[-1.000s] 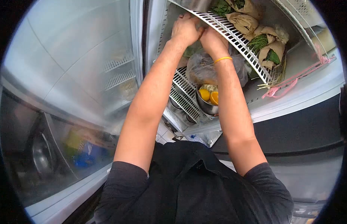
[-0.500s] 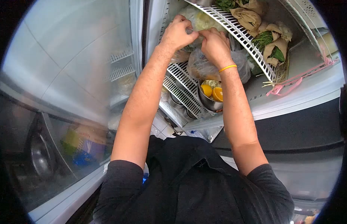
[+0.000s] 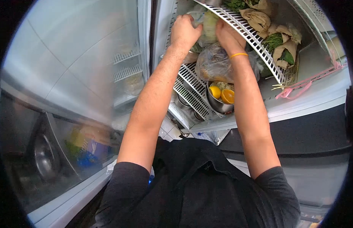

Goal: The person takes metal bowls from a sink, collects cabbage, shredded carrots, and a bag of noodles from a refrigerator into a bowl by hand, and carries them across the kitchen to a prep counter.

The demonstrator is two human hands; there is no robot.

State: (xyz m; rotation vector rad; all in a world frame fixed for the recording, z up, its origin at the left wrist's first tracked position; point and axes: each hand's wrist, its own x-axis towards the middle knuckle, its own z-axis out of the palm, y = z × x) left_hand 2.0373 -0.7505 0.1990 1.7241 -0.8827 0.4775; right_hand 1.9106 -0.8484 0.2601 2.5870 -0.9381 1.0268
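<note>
A clear plastic bag with a pale green leafy vegetable [image 3: 210,26] inside lies on a refrigerator shelf, between my two hands. My left hand [image 3: 186,32] is closed on the bag's left side, its thumb pointing right. My right hand [image 3: 231,38], with a yellow band at the wrist, grips the bag's right side under the upper shelf edge; its fingertips are partly hidden. Just below sits another clear bag [image 3: 212,64] with brownish contents that I cannot make out. Under it, a metal pot [image 3: 218,104] holds cut orange citrus [image 3: 227,96].
A white wire shelf [image 3: 256,45] slants close above my right hand, carrying paper-wrapped green herbs [image 3: 284,53]. Lower wire racks [image 3: 189,97] hold metal containers. The glass door [image 3: 81,57] stands open at left. Pink string [image 3: 294,91] hangs at the right.
My hands, close together at the top of the bag before, have moved apart, the right one going right and under the shelf. More of the green vegetable shows between them.
</note>
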